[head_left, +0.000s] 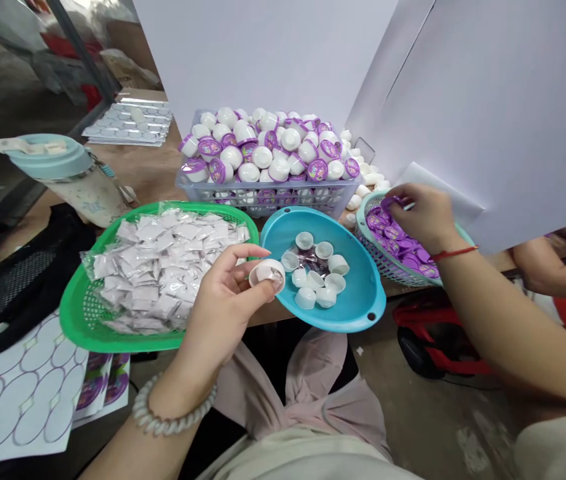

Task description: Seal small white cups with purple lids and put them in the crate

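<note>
The white plastic cup (263, 273), just below the view's centre, is pinched in our left hand (223, 303); we judge it light, stiff and slick, best gripped by its sides. At two o'clock our right hand (423, 213) seems to pinch a purple lid (391, 202) above the pale teal basket (380, 258); a blue basin (367, 280) lies at three, brown tabletop (147, 165) past ten, floor (385, 373) at four.
</note>
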A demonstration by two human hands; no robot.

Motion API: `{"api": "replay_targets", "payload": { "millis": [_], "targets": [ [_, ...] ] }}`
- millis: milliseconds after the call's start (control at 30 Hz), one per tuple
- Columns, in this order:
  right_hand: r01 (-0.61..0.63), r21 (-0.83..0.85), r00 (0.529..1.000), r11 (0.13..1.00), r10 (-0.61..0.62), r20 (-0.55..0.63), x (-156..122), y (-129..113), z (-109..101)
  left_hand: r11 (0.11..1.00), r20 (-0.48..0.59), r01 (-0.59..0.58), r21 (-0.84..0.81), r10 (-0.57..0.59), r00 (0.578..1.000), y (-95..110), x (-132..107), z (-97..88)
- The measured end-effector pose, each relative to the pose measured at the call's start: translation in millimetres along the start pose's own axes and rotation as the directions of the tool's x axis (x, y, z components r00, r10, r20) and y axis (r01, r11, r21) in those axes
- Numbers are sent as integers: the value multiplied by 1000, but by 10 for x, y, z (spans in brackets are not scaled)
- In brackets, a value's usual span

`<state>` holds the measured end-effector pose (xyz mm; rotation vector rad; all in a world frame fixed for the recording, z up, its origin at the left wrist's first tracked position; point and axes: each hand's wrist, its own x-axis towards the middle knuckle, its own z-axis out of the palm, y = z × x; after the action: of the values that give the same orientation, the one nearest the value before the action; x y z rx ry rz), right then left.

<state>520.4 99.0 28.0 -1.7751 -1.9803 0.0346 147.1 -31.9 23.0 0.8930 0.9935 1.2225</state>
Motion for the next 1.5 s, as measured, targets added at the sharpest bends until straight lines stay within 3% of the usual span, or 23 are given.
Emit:
{"api": "replay_targets", "payload": {
  "millis": [67, 133, 167, 233, 333, 433, 533, 633, 700, 767, 867, 1000, 1100, 1367, 1500],
  "targets": [
    [87, 212, 992, 973, -64, -112, -233, -469, -9, 1000, 5, -25, -6, 25, 1000, -23, 29, 25],
    [163, 676, 984, 719, -167, -59, -513, -1031, 22, 1000, 15, -26, -13, 26, 1000, -44, 44, 70],
    [142, 803, 978, 578, -209, -22, -644, -1302, 53, 1000, 18, -24, -15, 24, 1000, -50, 44, 94],
    [35, 919, 975, 394, -217, 55, -845, -1733, 148, 1000, 21, -18, -10, 18, 1000, -50, 27, 130],
    [-30, 951, 991, 307, -113, 67, -967, -2007, 336, 1000, 45, 18, -13, -18, 999, -22, -28, 117],
    [-34, 941, 996, 337, -63, 59, -967, -1981, 471, 984, 138, 161, -75, -150, 979, 13, -94, 34],
    [128, 843, 990, 523, -115, -79, -967, -1911, 455, 962, 222, 237, -138, -203, 954, 43, -134, -44],
    [389, 633, 919, 669, -329, -217, -1002, -1894, 326, 961, 223, 231, -152, -194, 955, 84, -142, -70],
    [514, 546, 849, 662, -485, -212, -1042, -1908, 245, 969, 212, 209, -133, -178, 961, 115, -144, -66],
    [557, 495, 818, 667, -544, -188, -1087, -1936, 202, 980, 187, 170, -106, -148, 971, 134, -153, -56],
    [541, 444, 835, 715, -521, -178, -1145, -1980, 208, 988, 146, 135, -76, -123, 982, 130, -177, -44],
    [520, 465, 846, 716, -505, -170, -1161, -2016, 239, 992, 182, 86, -94, -68, 981, 107, -204, -56],
    [494, 552, 852, 672, -500, -154, -1159, -2054, 234, 984, 190, 97, -148, -68, 979, 102, -212, -73],
    [401, 660, 877, 635, -474, -78, -1209, -2126, 188, 986, 13, -31, -165, 34, 999, 21, -262, -40],
    [245, 816, 904, 523, -427, 2, -1154, -2148, 148, 960, -20, -60, -275, 57, 998, 34, -277, -27]
  ]
}}
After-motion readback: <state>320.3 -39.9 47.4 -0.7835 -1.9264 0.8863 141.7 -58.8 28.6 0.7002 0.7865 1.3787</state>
